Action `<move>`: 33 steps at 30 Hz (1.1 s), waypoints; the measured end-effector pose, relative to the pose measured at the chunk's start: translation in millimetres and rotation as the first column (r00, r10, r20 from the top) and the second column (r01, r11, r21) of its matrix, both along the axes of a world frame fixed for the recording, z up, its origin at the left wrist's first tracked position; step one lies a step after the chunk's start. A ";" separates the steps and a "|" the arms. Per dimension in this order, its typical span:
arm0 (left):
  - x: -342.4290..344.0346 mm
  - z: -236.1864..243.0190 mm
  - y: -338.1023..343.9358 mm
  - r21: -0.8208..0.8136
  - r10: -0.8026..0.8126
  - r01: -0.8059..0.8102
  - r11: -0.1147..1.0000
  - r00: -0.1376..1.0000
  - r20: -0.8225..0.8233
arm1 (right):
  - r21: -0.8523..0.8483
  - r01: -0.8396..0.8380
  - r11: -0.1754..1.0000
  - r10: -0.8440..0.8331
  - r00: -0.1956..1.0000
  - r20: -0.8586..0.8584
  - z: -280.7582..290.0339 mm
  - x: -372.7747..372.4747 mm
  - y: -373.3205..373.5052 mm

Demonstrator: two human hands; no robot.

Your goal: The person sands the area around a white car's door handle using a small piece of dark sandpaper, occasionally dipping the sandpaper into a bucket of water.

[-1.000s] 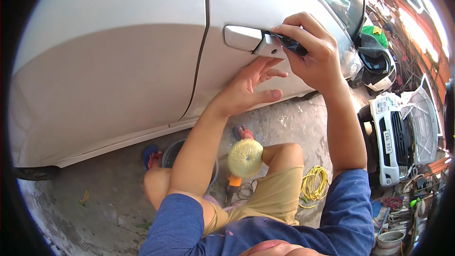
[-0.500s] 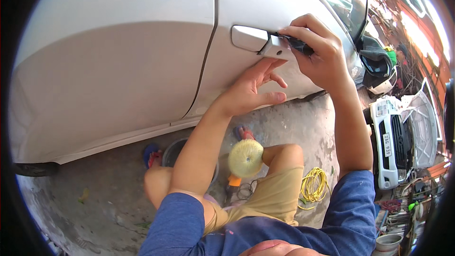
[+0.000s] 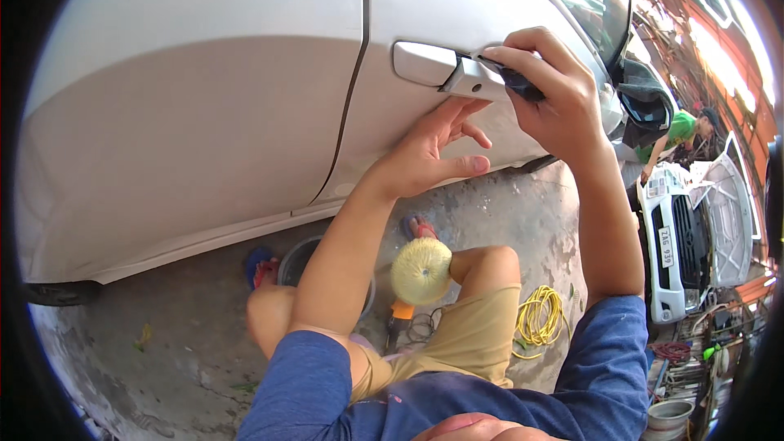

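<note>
A silver door handle [image 3: 425, 63] sits on the pale car door [image 3: 441, 0], with a keyhole cover [image 3: 471, 82] at its right end. My right hand [image 3: 563, 98] is closed on a dark, shiny piece [image 3: 520, 84] against the handle's right side. Its exact kind is not clear, and my fingers hide part of it. Just below the handle, my left hand [image 3: 433, 147] rests its fingertips on the door, thumb and fingers apart, holding nothing.
On the concrete floor are a polisher [image 3: 400, 310] with a fluffy yellow pad [image 3: 420, 271], a dark bucket [image 3: 299, 260] and a coiled yellow cord [image 3: 541, 317]. A white vehicle [image 3: 668, 237] has its hood raised. Beside it bends a person in green [image 3: 678, 131]. The car's mirror [image 3: 645, 106] juts out.
The view has shifted slightly. Both hands keep nearly the same places at the handle. The person in green has come further into view beside the white vehicle.
</note>
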State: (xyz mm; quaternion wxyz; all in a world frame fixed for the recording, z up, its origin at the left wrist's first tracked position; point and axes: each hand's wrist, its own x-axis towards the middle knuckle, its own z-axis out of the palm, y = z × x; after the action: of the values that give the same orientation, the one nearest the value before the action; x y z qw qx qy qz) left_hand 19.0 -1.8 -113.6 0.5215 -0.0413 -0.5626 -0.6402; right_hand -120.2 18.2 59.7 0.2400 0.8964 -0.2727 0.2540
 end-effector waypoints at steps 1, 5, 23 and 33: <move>0.6 2.9 0.6 -0.010 0.001 -0.001 1.000 1.000 -0.007 | -0.025 0.026 0.999 -0.025 1.000 0.016 0.6 -1.3 3.0; 2.3 0.3 0.1 -0.026 0.022 -0.022 0.999 1.000 0.004 | 0.101 0.043 0.994 -0.051 0.996 0.079 -1.9 7.3 5.1; 3.1 0.2 2.9 0.005 0.010 -0.010 1.000 0.999 0.040 | 0.032 -0.001 0.999 0.001 1.000 0.008 1.0 2.5 -10.9; 2.3 0.7 3.0 0.015 0.012 -0.012 1.000 0.999 0.037 | 0.021 -0.030 0.999 0.031 0.998 -0.047 5.5 7.4 -12.2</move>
State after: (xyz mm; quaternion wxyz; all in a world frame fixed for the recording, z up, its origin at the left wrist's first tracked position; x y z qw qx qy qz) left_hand 21.2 1.2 -112.9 0.5152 -0.0221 -0.5674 -0.6419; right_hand -112.8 5.9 65.2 0.2333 0.9086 -0.2557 0.2337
